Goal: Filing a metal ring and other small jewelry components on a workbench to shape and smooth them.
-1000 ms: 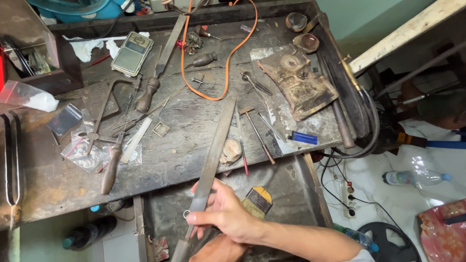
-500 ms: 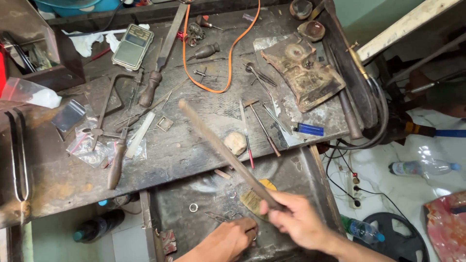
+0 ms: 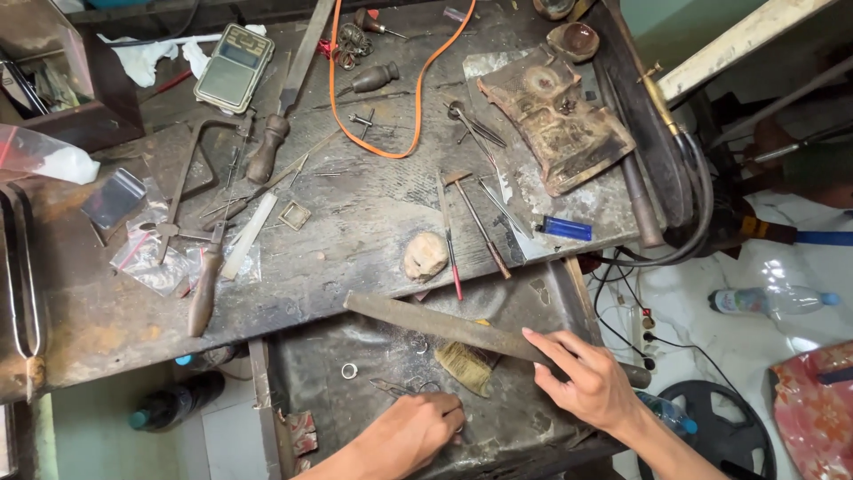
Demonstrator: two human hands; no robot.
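Note:
My right hand [image 3: 591,380] grips a long flat metal file [image 3: 444,324] near its handle end; the file lies almost level across the open drawer [image 3: 284,382], its tip pointing left. Lower down, my left hand [image 3: 410,430] reaches into the drawer with its fingertips closed on something small that I cannot make out, next to thin wire tweezers [image 3: 391,387]. A small metal ring [image 3: 350,371] lies on the drawer floor to the left. A worn brush [image 3: 469,366] sits between my hands, under the file.
The worn workbench [image 3: 355,222] carries a digital scale [image 3: 234,68], a saw frame [image 3: 191,191], an orange cable [image 3: 418,98], a second big file [image 3: 289,98], a pale lump [image 3: 425,256], a blue lighter [image 3: 564,228] and a dirty block [image 3: 555,120]. Hoses hang at the right edge.
The file has swung from upright to diagonal to almost level over the drawer, and its hold passed to my right hand. My left hand dropped into the drawer.

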